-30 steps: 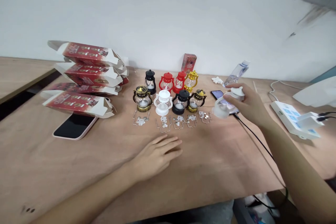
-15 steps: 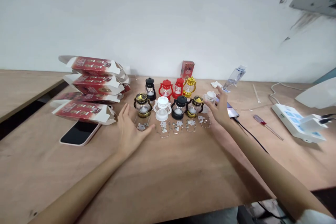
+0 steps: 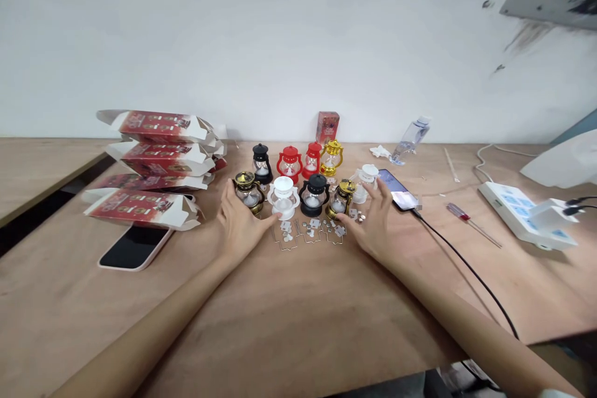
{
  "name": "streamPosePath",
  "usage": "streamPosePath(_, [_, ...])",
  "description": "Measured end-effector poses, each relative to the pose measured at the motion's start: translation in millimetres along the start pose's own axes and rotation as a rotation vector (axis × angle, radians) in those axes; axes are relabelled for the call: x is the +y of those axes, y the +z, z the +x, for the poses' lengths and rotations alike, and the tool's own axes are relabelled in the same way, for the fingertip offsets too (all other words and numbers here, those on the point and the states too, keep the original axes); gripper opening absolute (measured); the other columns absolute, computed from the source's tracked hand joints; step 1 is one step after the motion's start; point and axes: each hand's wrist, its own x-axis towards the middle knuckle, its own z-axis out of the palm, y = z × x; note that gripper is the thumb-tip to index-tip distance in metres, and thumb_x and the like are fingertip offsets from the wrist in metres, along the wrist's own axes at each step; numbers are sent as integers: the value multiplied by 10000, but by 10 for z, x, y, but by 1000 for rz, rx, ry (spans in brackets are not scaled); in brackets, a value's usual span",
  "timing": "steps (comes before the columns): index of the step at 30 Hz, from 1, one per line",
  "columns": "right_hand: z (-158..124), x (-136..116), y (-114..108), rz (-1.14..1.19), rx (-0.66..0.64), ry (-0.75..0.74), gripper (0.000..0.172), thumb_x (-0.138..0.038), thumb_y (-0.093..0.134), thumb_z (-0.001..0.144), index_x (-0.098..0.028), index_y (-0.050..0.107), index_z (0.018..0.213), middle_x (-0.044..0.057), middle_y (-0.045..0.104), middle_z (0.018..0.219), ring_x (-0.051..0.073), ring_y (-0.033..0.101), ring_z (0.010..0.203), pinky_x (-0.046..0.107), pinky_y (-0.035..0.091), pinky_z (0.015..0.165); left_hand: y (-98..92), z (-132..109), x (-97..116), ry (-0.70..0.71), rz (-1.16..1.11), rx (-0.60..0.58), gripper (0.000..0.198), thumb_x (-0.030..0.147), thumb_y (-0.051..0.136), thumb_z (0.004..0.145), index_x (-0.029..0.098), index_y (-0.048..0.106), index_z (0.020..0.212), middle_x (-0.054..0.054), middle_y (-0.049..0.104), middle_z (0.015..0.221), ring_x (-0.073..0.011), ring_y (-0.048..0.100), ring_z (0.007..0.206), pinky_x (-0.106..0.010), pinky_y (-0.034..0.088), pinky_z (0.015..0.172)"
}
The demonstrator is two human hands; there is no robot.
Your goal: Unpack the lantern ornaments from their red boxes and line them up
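Observation:
Small toy lanterns stand in two rows on the wooden table. My left hand (image 3: 245, 227) is open beside the bronze-black lantern (image 3: 249, 194) at the left end of the front row, with its thumb towards the white lantern (image 3: 283, 198). Near the front row's right end, my right hand (image 3: 373, 224) is spread by the gold-black lantern (image 3: 341, 198) and another white lantern (image 3: 366, 181). Between the hands is a black lantern (image 3: 314, 194). Bent wire handles (image 3: 288, 244) with small metal bits lie before the row, some partly hidden by my hands.
Behind are a black lantern (image 3: 262, 163), two red ones (image 3: 290, 163) and a gold one (image 3: 331, 158). Red cartons (image 3: 158, 158) are stacked left above a phone (image 3: 135, 249). A cabled phone (image 3: 398, 191), water bottle (image 3: 411, 140), screwdriver (image 3: 473, 224) and power strip (image 3: 525, 214) lie right.
My right hand has come left and nearer, from the end white lantern to beside the gold-black one. My left hand has moved slightly right, closer to the bronze-black lantern. The view has shifted a little.

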Motion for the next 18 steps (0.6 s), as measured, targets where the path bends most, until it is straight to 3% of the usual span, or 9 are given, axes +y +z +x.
streamPosePath(6, [72,92,84,-117,-42,-41,563,-569,575,780,-236,465,1221,161,200,1433,368,242,1352,593,303,1033,53,64,36,-17,-8,16,1188,536,731,585,113,31,1447,-265,217,1483,-390,212,1386,-631,240,1043])
streamPosePath(12, [190,249,112,-191,-58,-71,531,-516,529,830,-309,438,1311,112,190,1477,356,197,1375,584,279,1045,85,103,26,-24,32,57,1145,527,694,642,73,8,1438,-286,198,1480,-404,204,1381,-632,222,1046])
streamPosePath(15, [137,254,91,-211,-39,-97,615,-497,516,843,-281,340,1391,137,145,1494,361,170,1391,579,257,1061,7,3,25,142,55,223,1062,484,677,689,88,28,1431,-283,196,1469,-399,189,1384,-606,218,1058])
streamPosePath(17, [88,240,49,-213,-15,-123,649,-475,508,850,-261,278,1419,153,139,1494,363,169,1395,586,247,1065,-66,-129,58,353,47,303,916,400,658,733,134,111,1417,-246,280,1430,-368,262,1359,-562,270,1047])
streamPosePath(18, [83,229,15,-214,0,-137,644,-459,500,855,-259,265,1420,155,147,1491,362,174,1396,589,244,1065,-96,-208,87,485,28,290,812,345,641,754,166,177,1397,-214,346,1394,-342,325,1328,-530,311,1029])
